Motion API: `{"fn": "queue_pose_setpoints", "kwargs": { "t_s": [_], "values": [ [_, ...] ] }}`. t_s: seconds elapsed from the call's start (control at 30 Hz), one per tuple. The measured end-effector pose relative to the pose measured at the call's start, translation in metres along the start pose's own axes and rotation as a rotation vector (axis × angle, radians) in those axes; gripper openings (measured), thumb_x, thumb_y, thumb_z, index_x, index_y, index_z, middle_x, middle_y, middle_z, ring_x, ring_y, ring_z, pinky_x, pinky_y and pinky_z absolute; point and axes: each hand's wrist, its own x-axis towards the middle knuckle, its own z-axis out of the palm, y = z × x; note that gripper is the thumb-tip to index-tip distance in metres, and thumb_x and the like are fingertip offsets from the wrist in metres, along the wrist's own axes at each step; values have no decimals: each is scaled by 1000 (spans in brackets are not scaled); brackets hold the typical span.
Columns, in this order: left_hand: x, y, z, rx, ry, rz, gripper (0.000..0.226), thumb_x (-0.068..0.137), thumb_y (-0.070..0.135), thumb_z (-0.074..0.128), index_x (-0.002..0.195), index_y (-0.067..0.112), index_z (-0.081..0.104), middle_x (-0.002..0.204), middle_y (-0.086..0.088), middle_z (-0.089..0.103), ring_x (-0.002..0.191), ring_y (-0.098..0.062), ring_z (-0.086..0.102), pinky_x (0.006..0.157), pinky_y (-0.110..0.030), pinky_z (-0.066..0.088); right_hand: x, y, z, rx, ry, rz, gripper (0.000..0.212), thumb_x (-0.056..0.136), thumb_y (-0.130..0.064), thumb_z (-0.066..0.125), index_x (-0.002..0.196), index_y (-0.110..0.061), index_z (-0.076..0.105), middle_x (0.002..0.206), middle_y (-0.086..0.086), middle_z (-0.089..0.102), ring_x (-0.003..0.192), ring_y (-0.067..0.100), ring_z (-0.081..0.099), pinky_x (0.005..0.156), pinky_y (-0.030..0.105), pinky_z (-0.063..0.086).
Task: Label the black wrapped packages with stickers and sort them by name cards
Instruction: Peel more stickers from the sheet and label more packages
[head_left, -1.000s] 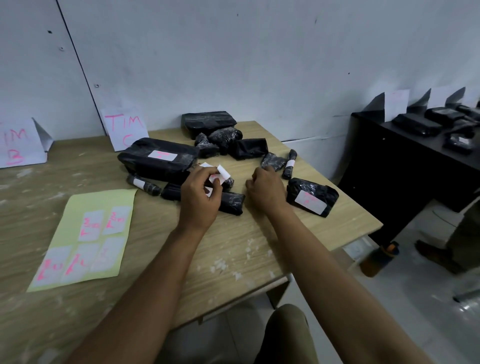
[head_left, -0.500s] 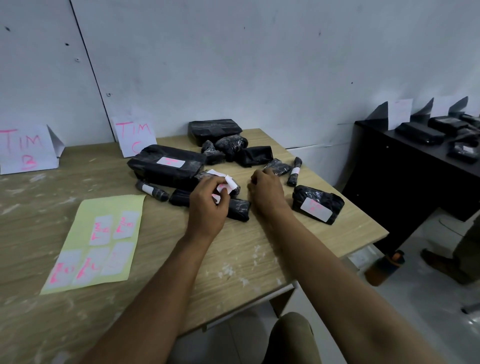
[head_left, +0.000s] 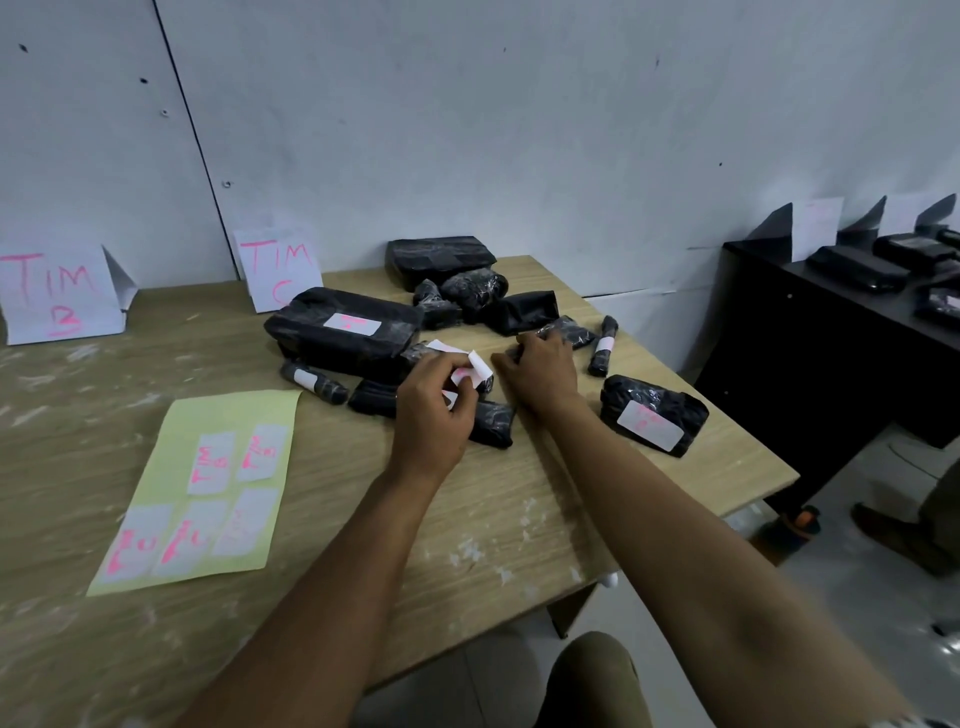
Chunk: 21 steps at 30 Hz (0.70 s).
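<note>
Black wrapped packages (head_left: 470, 299) crowded the worktop's (head_left: 519, 519) far right corner, a big labelled one (head_left: 345, 330) lying beside the "TIM C" card (head_left: 278, 270), and the yellow sticker sheet (head_left: 202, 493) sat toward the left edge. The left hand (head_left: 434, 410) pinched a white sticker (head_left: 470, 370) just over a long package (head_left: 493, 423). The right hand (head_left: 540, 371), fingers curled, rested close beside it; whether it gripped anything I couldn't tell.

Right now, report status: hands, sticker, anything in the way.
Left hand pinching a sticker over a small package. Right hand curled on the table beside it, grip unclear. Loose packages crowd close behind.
</note>
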Motion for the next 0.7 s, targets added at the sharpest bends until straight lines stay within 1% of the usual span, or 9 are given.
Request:
{"fn": "queue_pose_setpoints", "kwargs": {
  "t_s": [0.07,0.13,0.2,0.27,0.37,0.5,0.6,0.7],
  "values": [
    [0,-1,1,-2,-5,3,11,86,2,56,91,4,66,92,-5,66,82,-18,59,60,-34,49,2,1,-1,19,-5,-16,43,92,-44,59,117,-10,62,136,19,41,124,36,41,100,41,39],
    [0,0,1,-4,-5,8,11,86,1,57,91,4,65,92,-5,66,82,-17,59,61,-35,49,5,1,-3,16,-43,-30,46,93,-43,57,127,-12,58,142,20,33,128,39,37,104,43,37],
    [-1,0,0,-1,0,7,11,86,0,58,92,4,66,92,-5,66,82,-16,60,60,-34,50,8,-1,-6,-32,-101,-28,53,95,-39,52,143,-18,45,150,24,20,135,45,28,109,46,32],
    [-1,0,0,-1,4,3,11,87,2,58,94,4,66,93,-5,65,82,-16,60,60,-33,50,16,-6,-6,-111,-154,-12,56,97,-40,47,149,-21,37,153,27,12,137,50,22,111,48,28],
    [0,-1,-1,1,10,-7,12,87,1,58,96,4,66,93,-5,65,82,-14,59,61,-28,50,27,-13,-7,-171,-228,33,55,98,-43,40,151,-28,31,157,25,4,139,51,16,112,52,26],
    [1,-2,-1,2,10,-19,12,87,0,59,96,4,66,94,-5,65,81,-11,58,61,-19,47,37,-14,-3,-203,-277,73,55,101,-45,29,154,-40,15,162,16,-7,145,47,3,113,58,20],
    [2,-4,1,8,9,-17,13,87,0,59,96,5,66,94,-4,65,82,-12,58,62,-21,48,41,-13,0,-221,-280,92,57,100,-47,28,155,-40,11,162,14,-9,146,46,1,113,58,18],
    [2,-5,2,9,6,-14,12,87,1,59,96,5,67,94,-4,66,83,-14,59,63,-26,50,41,-9,4,-210,-219,116,65,96,-51,35,155,-31,17,162,13,-2,145,44,9,111,56,23]
  ]
}}
